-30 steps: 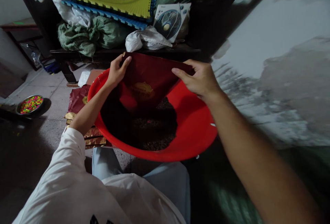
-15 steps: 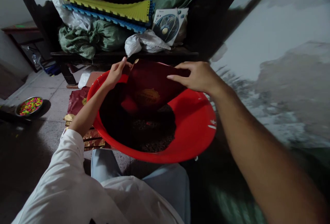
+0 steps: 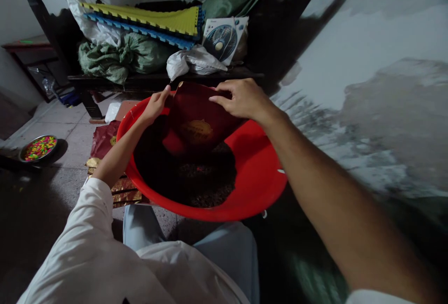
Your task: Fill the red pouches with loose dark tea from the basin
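A dark red bag (image 3: 196, 112) with a gold emblem hangs tilted inside a wide red basin (image 3: 261, 154). My left hand (image 3: 156, 106) is closed on the bag's upper left edge, thumb up. My right hand (image 3: 241, 98) pinches its upper right edge between thumb and fingers. Below the bag, dark loose grains (image 3: 210, 187) lie in the bottom of the basin; I cannot make out their kind. The bag's lower end is in shadow close to the grains, and what it holds is hidden.
A metal bowl of colourful small pieces (image 3: 38, 148) stands on the floor at left. Red and gold packets (image 3: 126, 192) lie beside the basin. Behind it, a dark bench (image 3: 140, 80) carries sacks, foam mats (image 3: 150, 18) and a box fan (image 3: 224, 40). A wall rises at right.
My right hand has moved left, closer to my left hand, still gripping the bag. The bag's upper edge is less stretched. My left hand has barely moved.
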Motion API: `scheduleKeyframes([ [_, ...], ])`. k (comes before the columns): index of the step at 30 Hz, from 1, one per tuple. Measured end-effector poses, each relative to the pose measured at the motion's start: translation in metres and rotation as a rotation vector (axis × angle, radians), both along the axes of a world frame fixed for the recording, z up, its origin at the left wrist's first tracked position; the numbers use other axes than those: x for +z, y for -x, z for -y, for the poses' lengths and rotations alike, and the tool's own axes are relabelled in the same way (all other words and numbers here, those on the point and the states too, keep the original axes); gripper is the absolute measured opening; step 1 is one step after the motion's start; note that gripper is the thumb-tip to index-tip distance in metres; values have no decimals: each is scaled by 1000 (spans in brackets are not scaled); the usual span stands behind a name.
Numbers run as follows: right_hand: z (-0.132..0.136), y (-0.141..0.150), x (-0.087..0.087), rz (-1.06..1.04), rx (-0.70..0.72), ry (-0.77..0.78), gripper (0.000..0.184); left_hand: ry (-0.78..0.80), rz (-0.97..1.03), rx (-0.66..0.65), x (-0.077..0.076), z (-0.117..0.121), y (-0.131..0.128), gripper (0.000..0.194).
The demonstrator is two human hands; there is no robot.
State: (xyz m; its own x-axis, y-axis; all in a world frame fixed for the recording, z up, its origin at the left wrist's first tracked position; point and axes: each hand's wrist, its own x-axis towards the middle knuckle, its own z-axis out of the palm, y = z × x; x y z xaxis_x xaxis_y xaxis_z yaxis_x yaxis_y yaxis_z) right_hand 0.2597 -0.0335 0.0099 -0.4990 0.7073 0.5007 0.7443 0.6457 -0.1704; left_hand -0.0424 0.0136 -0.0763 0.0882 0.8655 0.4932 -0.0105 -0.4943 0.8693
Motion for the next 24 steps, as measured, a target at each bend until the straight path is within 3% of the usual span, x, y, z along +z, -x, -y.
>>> scheduleKeyframes([
  [6, -4, 16, 1, -77, 106, -24, 36, -17, -54, -32, 8, 16, -5, 79],
  [12, -6, 50, 13, -94, 175, 25, 28, -28, -117, -47, 9, 23, -6, 77],
  [19, 0, 65, 12, -29, 104, -38, 31, -147, -183, -46, 19, 36, -8, 71],
  [24, -6, 57, 9, -14, 87, -26, 33, -113, -295, -102, 21, 40, -6, 71],
])
